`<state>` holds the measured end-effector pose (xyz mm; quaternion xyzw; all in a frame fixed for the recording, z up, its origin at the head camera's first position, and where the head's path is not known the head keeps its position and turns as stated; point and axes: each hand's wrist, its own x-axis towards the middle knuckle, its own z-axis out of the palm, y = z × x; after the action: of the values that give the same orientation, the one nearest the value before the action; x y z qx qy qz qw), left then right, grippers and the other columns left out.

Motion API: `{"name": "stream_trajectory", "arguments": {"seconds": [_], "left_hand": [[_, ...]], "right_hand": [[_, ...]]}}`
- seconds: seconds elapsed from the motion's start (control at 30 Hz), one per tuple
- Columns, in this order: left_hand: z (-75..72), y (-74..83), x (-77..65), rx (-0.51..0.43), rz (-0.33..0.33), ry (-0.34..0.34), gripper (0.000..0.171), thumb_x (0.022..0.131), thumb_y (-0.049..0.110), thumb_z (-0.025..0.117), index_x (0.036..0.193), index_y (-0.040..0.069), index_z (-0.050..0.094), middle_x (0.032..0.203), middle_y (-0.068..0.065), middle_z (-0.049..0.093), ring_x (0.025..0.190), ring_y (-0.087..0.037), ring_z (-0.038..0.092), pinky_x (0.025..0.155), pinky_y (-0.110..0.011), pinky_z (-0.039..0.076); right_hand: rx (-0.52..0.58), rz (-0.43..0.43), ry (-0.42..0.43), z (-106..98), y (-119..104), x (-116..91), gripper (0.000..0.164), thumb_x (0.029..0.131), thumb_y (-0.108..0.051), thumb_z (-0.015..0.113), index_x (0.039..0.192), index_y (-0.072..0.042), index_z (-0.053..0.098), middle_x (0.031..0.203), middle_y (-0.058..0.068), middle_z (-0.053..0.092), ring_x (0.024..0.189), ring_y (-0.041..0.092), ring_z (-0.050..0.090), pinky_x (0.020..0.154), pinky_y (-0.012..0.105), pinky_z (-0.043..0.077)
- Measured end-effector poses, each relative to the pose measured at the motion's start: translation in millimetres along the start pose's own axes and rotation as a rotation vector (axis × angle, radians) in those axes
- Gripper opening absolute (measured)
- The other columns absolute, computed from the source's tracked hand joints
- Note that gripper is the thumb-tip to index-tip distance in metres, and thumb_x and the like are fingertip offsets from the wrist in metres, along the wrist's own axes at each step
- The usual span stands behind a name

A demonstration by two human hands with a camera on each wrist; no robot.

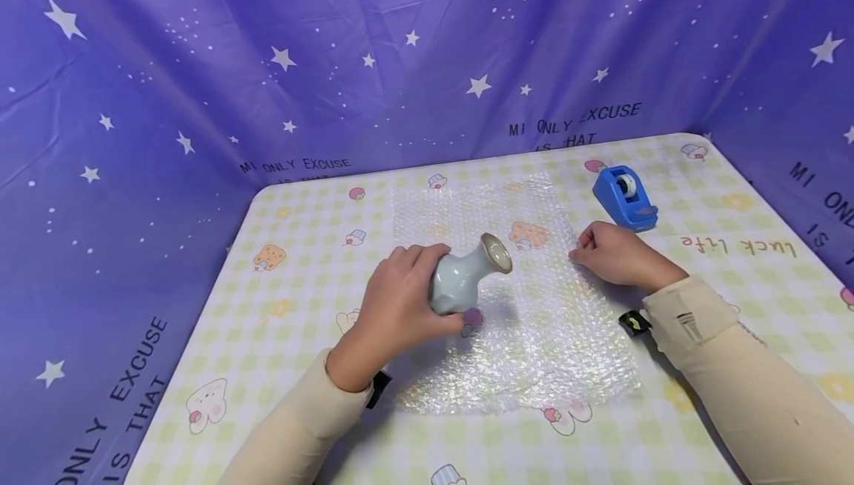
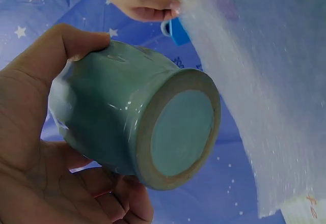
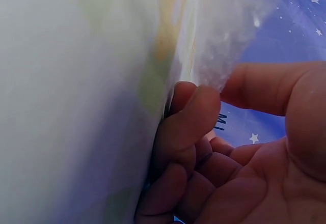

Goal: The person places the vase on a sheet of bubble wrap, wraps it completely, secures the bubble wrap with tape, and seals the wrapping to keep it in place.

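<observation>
Head view gives us, largest first, a tabletop point(image 1: 233, 322) printed with pale green checks and, lying over its middle, a clear sheet of bubble wrap point(image 1: 534, 363). We judge the sheet to be very light, soft and springy, apt to slide or curl; an edge or corner is where we would pinch it.

Next comes the glazed vase point(image 1: 454, 283), held tilted over the sheet, its mouth toward the upper right of that view. It looks ceramic, so we would expect it to be stiff, moderately weighty, slippery where the glaze shines, and easily chipped at the flared rim. Its rounded body seems to us the safe place to take hold; the narrow neck would give less support.

Around that body curves the left hand point(image 1: 396, 296), spread to the vase's width, thumb on one side and fingers on the other, gripping it below the neck. The right hand point(image 1: 617, 256) is nearly closed: thumb and forefinger pinch the sheet's right-hand edge, the other fingers folded in, as the right wrist view shows.

Just beyond it stands a blue tape dispenser point(image 1: 617, 210).
</observation>
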<state>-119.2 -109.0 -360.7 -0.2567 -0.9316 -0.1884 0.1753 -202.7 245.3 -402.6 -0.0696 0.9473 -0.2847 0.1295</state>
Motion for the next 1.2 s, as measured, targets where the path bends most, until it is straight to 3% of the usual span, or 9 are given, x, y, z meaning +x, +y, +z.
{"name": "stream_trajectory", "arguments": {"seconds": [0.13, 0.4, 0.63, 0.9, 1.2], "left_hand": [[0.8, 3.4, -1.2, 0.055, 0.022, -0.008, 0.085, 0.061, 0.059, 0.088, 0.130, 0.015, 0.065, 0.110, -0.002, 0.073, 0.082, -0.020, 0.059, 0.066, -0.034, 0.047], [0.3, 5.6, -7.9, 0.065, 0.055, -0.021, 0.081, 0.061, 0.050, 0.088, 0.130, 0.014, 0.065, 0.109, -0.003, 0.072, 0.081, -0.019, 0.058, 0.067, -0.033, 0.047], [5.0, 11.8, -7.7, 0.090, 0.084, -0.088, 0.082, 0.060, 0.050, 0.085, 0.132, 0.017, 0.063, 0.108, 0.001, 0.071, 0.082, -0.015, 0.056, 0.069, -0.031, 0.047], [11.2, 22.8, -6.1, 0.121, 0.104, -0.120, 0.083, 0.058, 0.054, 0.086, 0.129, 0.018, 0.064, 0.104, 0.004, 0.070, 0.081, -0.014, 0.053, 0.066, -0.028, 0.043], [16.4, 37.8, -12.1, 0.152, 0.160, -0.164, 0.085, 0.056, 0.057, 0.087, 0.126, 0.015, 0.064, 0.107, 0.005, 0.072, 0.083, -0.013, 0.053, 0.067, -0.026, 0.040]], "right_hand": [[0.007, -0.009, 0.017, 3.6, -3.5, 2.4, 0.025, 0.099, -0.026, 0.063, 0.100, -0.001, 0.058, 0.091, 0.010, 0.060, 0.078, 0.022, 0.056, 0.067, 0.033, 0.043], [0.022, -0.019, 0.059, 8.2, -9.4, 11.9, 0.027, 0.098, -0.025, 0.064, 0.104, 0.002, 0.061, 0.091, 0.011, 0.062, 0.079, 0.023, 0.058, 0.068, 0.032, 0.045], [0.023, 0.004, 0.046, 4.4, -5.3, 8.5, 0.030, 0.098, -0.026, 0.064, 0.106, 0.002, 0.060, 0.094, 0.012, 0.063, 0.080, 0.024, 0.058, 0.067, 0.032, 0.045], [0.014, 0.005, 0.035, 2.9, 5.8, 5.2, 0.031, 0.098, -0.027, 0.065, 0.105, 0.002, 0.059, 0.089, 0.010, 0.064, 0.078, 0.022, 0.058, 0.065, 0.033, 0.045], [0.007, -0.005, 0.031, 1.2, 4.0, 4.6, 0.030, 0.098, -0.026, 0.065, 0.105, 0.002, 0.059, 0.085, 0.008, 0.064, 0.076, 0.021, 0.058, 0.066, 0.033, 0.045]]}}
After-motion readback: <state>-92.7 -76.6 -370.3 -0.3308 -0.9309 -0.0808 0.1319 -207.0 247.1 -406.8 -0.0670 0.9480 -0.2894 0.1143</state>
